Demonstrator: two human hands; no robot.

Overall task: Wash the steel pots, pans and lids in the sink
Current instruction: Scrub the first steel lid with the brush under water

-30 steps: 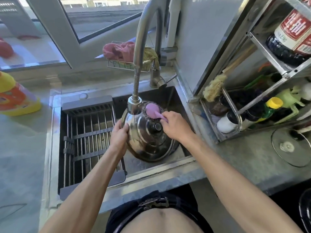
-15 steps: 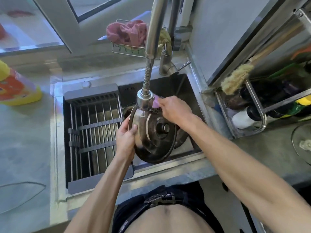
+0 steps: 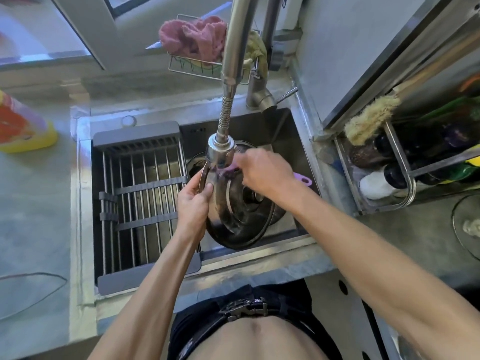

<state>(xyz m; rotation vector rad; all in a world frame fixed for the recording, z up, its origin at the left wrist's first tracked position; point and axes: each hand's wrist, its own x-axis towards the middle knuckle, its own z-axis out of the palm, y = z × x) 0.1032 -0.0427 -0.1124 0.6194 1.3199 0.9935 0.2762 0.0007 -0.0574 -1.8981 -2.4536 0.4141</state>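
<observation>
The left hand [image 3: 193, 206] is gripping the left rim of a round, domed stainless-steel lid [image 3: 237, 214], thumb on its upper face, holding it tilted on edge over the dark steel sink basin [image 3: 280, 131]. The right hand [image 3: 262, 172] is closing around a pink-handled scrubbing brush [image 3: 302, 178] and pressing it against the lid's upper part, just beneath the chrome spray head of the flexible faucet [image 3: 220, 152]. The lid is sitting between both hands. A grey-framed steel drying rack [image 3: 140, 201] is spanning the sink's left half.
</observation>
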